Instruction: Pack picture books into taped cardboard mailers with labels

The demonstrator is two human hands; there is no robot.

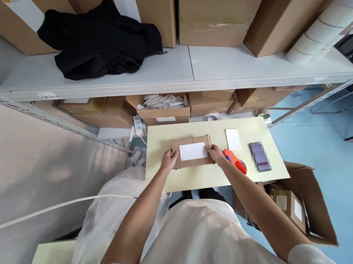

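A small brown cardboard box (195,163) with a white label (193,151) on its top face lies between my two hands over the pale yellow table (168,184). My left hand (169,160) grips its left end, fingers closed on the edge. At the opposite end my right hand (215,153) is closed on the edge too, near the label's right side. Close by the right wrist is a red tape dispenser (235,162), partly covered by the forearm. Whether the box rests on the tabletop or is slightly lifted, I cannot tell.
A white pad (233,138) and a purple phone-like item (260,156), pixelated, lie on the table's right. Behind stands a shelf (168,77) with cardboard boxes, a black garment (101,39) and white rolls (324,28). An open carton (317,203) sits on the floor at right.
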